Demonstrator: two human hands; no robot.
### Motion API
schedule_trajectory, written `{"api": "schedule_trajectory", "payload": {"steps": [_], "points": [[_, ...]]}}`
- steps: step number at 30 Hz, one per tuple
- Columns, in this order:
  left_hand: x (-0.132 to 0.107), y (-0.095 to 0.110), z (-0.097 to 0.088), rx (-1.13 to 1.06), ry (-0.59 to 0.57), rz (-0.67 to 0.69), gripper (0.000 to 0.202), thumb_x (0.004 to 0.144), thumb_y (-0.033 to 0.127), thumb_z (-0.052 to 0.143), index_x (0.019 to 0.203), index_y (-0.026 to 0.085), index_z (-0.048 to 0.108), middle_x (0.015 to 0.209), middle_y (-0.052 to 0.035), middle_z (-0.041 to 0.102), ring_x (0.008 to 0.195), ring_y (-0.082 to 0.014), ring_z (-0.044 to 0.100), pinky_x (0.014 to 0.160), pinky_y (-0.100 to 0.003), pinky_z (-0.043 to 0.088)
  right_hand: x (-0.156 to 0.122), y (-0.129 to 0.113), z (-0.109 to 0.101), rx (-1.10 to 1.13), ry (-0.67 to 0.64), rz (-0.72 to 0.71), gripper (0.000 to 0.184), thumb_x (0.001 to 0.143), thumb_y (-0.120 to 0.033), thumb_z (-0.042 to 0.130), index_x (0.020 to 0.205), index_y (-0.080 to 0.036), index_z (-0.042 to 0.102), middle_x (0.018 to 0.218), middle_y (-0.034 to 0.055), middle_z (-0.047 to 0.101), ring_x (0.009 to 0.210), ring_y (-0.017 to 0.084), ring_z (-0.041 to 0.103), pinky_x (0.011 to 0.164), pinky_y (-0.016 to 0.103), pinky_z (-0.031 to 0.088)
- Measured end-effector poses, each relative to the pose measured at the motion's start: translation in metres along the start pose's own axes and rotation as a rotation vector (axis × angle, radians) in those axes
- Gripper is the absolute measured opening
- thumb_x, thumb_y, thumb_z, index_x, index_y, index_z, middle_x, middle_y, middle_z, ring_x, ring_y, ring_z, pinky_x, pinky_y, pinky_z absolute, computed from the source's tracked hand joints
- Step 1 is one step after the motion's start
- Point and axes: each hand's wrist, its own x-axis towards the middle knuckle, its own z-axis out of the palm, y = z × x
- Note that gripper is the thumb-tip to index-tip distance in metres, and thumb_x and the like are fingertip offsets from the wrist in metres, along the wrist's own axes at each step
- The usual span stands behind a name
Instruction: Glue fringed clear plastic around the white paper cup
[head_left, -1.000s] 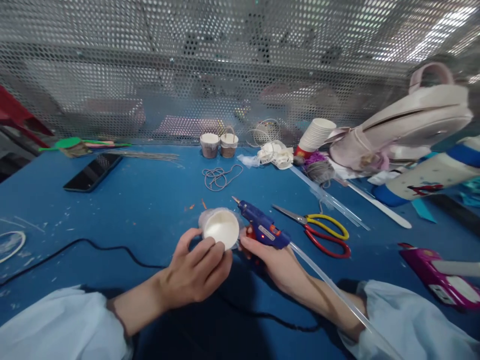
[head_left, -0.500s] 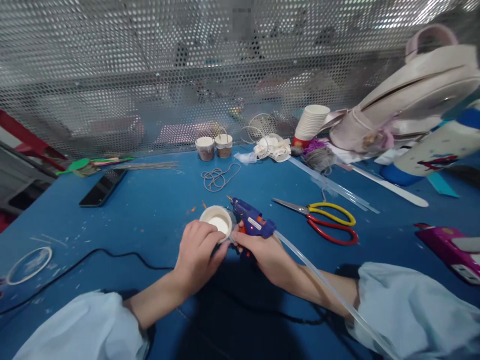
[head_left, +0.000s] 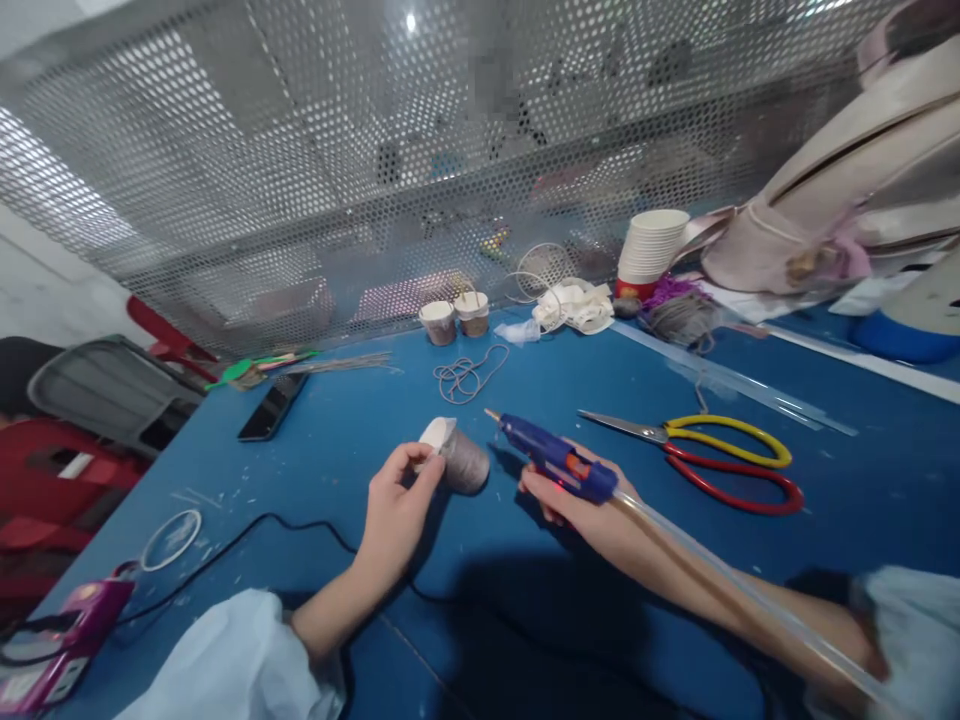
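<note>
My left hand point(head_left: 399, 497) pinches the white rim of a small cup point(head_left: 466, 464), which lies tilted on its side with its brownish-grey wrapped body toward the right. In my right hand point(head_left: 577, 500) is a blue glue gun point(head_left: 559, 455), its nozzle pointing left and up, a short way to the right of the cup and apart from it. A long clear glue stick point(head_left: 712, 560) runs out of the gun's back along my right forearm. Beyond the cup lies a loose loop of grey cord point(head_left: 465, 378). Scissors point(head_left: 690, 450) with yellow and red handles rest right of the gun.
Two wrapped cups point(head_left: 438, 323), crumpled white material point(head_left: 576, 303), a stack of paper cups point(head_left: 651, 250) and grey yarn point(head_left: 682, 318) line the back by a perforated metal screen point(head_left: 315, 200). A phone point(head_left: 274, 407), black cable point(head_left: 300, 522) and purple power strip point(head_left: 94, 635) are leftward.
My left hand has tipped the cup from opening-up onto its side. My right hand has drawn the glue gun away to the right. The view has swung left.
</note>
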Motion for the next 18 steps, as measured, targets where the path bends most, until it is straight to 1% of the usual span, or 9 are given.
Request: {"api": "schedule_trajectory", "payload": {"steps": [3,6,10,14,18], "points": [[0.003,0.000,0.000,-0.113,-0.001,-0.109,0.019,0.080,0.035,0.063,0.082,0.016,0.062,0.073,0.0008,0.059,0.067,-0.0112,0.052,0.063,-0.021,0.041,-0.006,-0.007,-0.007,-0.173,-0.151,-0.096,0.017,0.080,-0.035,0.059,0.073,-0.020,0.055,0.059,-0.0036,0.053,0.050,0.010,0.045,0.047,0.022,0.037],[0.002,0.000,0.001,-0.139,-0.025,-0.127,0.018,0.079,0.034,0.063,0.082,0.016,0.062,0.072,0.0015,0.057,0.066,-0.0109,0.050,0.064,-0.021,0.040,-0.011,-0.012,-0.005,-0.277,-0.208,-0.173,0.017,0.081,-0.033,0.055,0.071,-0.020,0.052,0.056,-0.0052,0.047,0.050,0.009,0.039,0.047,0.022,0.033],[-0.001,0.000,0.001,-0.083,-0.069,-0.035,0.013,0.080,0.030,0.061,0.079,0.017,0.061,0.073,0.0009,0.055,0.070,-0.0119,0.049,0.067,-0.022,0.039,-0.014,-0.013,0.000,-0.310,-0.216,-0.290,0.015,0.082,-0.031,0.053,0.071,-0.020,0.051,0.058,-0.0044,0.049,0.050,0.009,0.041,0.050,0.022,0.034],[-0.001,-0.002,0.000,-0.037,-0.071,0.075,0.008,0.081,0.026,0.060,0.079,0.017,0.061,0.076,0.0003,0.054,0.071,-0.0123,0.049,0.067,-0.023,0.039,-0.016,-0.014,0.000,-0.332,-0.199,-0.304,0.013,0.083,-0.029,0.052,0.073,-0.020,0.050,0.057,-0.0044,0.049,0.049,0.009,0.040,0.049,0.022,0.034],[-0.002,-0.004,0.000,-0.019,-0.090,0.169,0.006,0.082,0.021,0.058,0.078,0.018,0.059,0.078,-0.0011,0.055,0.073,-0.0133,0.051,0.069,-0.025,0.040,-0.017,-0.016,-0.001,-0.344,-0.212,-0.315,0.012,0.083,-0.027,0.052,0.073,-0.020,0.050,0.057,-0.0043,0.049,0.048,0.009,0.039,0.049,0.022,0.034]]}}
